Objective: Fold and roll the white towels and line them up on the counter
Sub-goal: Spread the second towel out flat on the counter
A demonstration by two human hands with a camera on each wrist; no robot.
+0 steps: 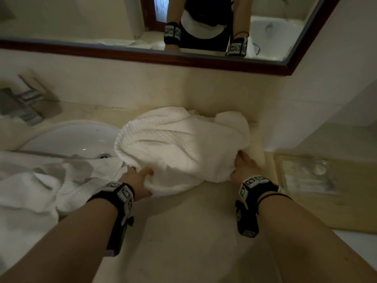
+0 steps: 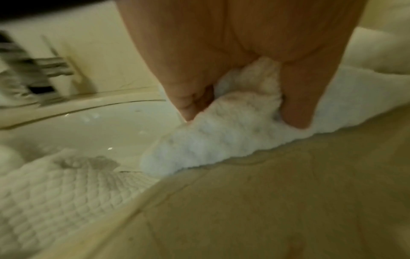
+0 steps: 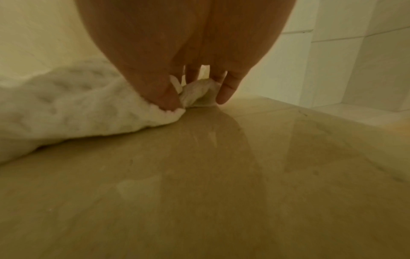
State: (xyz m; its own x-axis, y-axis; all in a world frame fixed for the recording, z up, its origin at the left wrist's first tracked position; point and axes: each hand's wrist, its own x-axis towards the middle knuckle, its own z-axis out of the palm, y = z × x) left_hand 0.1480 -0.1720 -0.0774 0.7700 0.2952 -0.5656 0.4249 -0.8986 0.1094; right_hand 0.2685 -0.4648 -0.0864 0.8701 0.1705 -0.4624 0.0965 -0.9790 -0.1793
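Beige stone makes up the counter beneath your arms, under a dark-framed mirror on the back wall. Your left hand grips the near left corner of the white towel; in the left wrist view its thumb and fingers curl around a thick fold of the cloth. Your right hand pinches the near right corner of the same towel, and the right wrist view shows the thumb pressing the fabric while a small bunch of cloth sits between thumb and fingers. That towel lies bunched and puffed up on the counter, reaching toward the back edge, its left side overlapping the rim of the sink. More white towels lie crumpled at the counter's left edge, partly over the sink's front. A blurred faucet stands behind the sink. Toward the right edge sits a wooden tray.
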